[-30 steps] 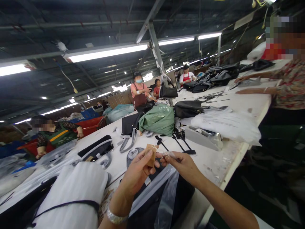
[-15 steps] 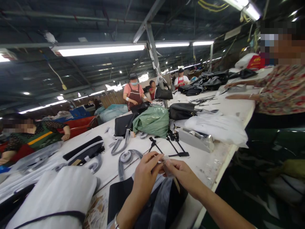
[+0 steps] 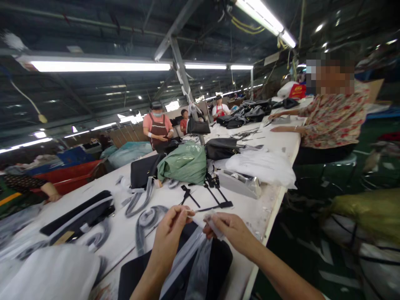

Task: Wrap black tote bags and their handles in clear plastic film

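A black bag (image 3: 218,260) lies beneath both hands at the table's near edge. Over it runs a strap (image 3: 199,268) covered in cloudy plastic wrap. My right hand (image 3: 233,229) is closed on a piece of translucent wrap (image 3: 214,224) near the upper end of that strap. My left hand (image 3: 171,229) is pinched, apart from the right one, with a thin whitish bit at its fingertips too small to name. Just beyond the hands are a grey tape dispenser (image 3: 239,183) and black strap pieces (image 3: 215,193).
Another wrapped strap (image 3: 146,223) curls left of my hands. Farther off on the white table (image 3: 125,233) lie a green plastic bag (image 3: 184,162), a white plastic package (image 3: 262,164) and several black bags. One person (image 3: 334,116) sits at the right edge; others work across the table.
My hands have come apart, the left moving away from the wrap held by the right. The view has swung to the right.
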`<state>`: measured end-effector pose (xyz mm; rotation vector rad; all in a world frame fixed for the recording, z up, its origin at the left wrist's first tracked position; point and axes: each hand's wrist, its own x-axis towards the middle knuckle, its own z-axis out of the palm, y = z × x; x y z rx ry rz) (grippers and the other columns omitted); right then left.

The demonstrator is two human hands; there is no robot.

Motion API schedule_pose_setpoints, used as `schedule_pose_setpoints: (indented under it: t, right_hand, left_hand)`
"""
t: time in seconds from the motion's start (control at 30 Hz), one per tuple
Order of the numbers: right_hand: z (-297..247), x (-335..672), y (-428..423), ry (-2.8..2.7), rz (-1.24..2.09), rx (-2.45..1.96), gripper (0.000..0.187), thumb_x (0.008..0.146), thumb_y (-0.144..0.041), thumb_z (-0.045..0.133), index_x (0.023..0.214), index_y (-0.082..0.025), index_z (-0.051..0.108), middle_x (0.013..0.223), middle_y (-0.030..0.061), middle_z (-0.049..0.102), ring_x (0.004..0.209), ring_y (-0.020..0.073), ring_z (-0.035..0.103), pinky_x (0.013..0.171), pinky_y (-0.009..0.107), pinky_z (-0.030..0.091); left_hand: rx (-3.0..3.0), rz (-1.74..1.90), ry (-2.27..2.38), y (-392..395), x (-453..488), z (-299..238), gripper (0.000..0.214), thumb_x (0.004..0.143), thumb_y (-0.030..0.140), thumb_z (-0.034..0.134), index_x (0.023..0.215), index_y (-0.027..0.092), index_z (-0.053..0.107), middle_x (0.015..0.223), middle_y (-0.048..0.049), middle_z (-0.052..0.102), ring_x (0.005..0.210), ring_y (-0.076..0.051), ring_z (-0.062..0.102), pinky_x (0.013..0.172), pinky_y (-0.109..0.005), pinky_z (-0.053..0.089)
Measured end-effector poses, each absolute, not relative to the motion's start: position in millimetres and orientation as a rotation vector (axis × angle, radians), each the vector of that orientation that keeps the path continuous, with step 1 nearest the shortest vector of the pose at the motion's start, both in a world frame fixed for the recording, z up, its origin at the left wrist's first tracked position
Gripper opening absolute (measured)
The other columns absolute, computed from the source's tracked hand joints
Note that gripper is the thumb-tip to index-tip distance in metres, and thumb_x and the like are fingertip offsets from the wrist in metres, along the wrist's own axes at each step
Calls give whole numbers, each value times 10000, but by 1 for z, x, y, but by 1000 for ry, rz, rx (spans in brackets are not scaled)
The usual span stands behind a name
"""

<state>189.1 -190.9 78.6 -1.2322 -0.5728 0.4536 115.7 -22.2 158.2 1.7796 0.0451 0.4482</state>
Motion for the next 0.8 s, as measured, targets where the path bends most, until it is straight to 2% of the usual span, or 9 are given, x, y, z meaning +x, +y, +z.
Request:
schedule_pose_setpoints:
  t: [0.1,0.23,0.3,0.37,0.43,0.5,0.57,0.67,0.8]
  right_hand:
    - [78,193,-200,-531,440,-1255,579,816,-698,585,900,-140,715,815,94,755,710,197,700,695,318,543]
    - [75,197,-210,-483,423,-1283,524,822,-658,615,772,-141,682,772,92,747,688,193,688,693,320,537]
    - [73,198,-213,-463,418,-1283,500,810,-644,640,760,-147,667,755,83,743,669,189,682,680,316,534]
    - [74,199,-216,-451,407,-1276,489,799,-635,658,764,-148,668,728,69,734,643,178,669,657,302,526]
    - [76,200,-218,-437,402,-1260,486,789,-631,670,776,-145,679,694,53,719,613,166,652,632,291,520]
    - [79,202,-220,-420,394,-1245,478,783,-622,683,776,-144,681,672,46,711,589,157,638,619,284,517]
    - [82,202,-223,-415,379,-1243,465,788,-608,688,741,-146,668,655,45,707,575,149,631,613,275,511]
    - [82,199,-225,-470,411,-1220,467,825,-597,658,703,-146,648,631,44,697,562,136,624,595,253,490]
    - [66,190,-220,-585,618,-1176,500,805,-633,657,697,-145,635,590,29,669,503,129,602,544,242,473]
  left_hand:
    - [1363,318,20,-20,119,164,226,848,385,701,881,178,618,756,-1,599,841,-157,630,879,-305,504]
    - [1257,209,20,-16,121,170,366,842,416,703,1111,185,611,645,72,426,531,-60,438,620,-219,487]
    - [1439,129,23,-15,121,172,465,856,481,661,1206,183,593,673,64,447,470,-46,353,481,-191,387]
    - [1741,52,4,-14,120,175,483,844,482,667,1223,187,608,698,48,490,465,-49,355,444,-191,313]
    - [2067,20,-35,-15,121,176,424,822,435,696,1174,202,660,699,36,532,515,-74,415,480,-200,314]
    - [2290,33,-89,-16,123,178,272,835,401,677,1012,203,735,676,19,569,589,-107,469,536,-212,335]
    - [2342,14,-133,-18,125,178,257,871,406,627,845,185,756,685,-6,612,640,-129,502,564,-221,346]
    - [2105,-2,-87,-21,125,176,337,890,461,601,805,163,733,652,-5,599,562,-108,478,516,-213,333]
    - [1591,195,-26,-22,122,170,367,806,515,711,723,160,675,602,17,561,510,-77,474,522,-190,401]
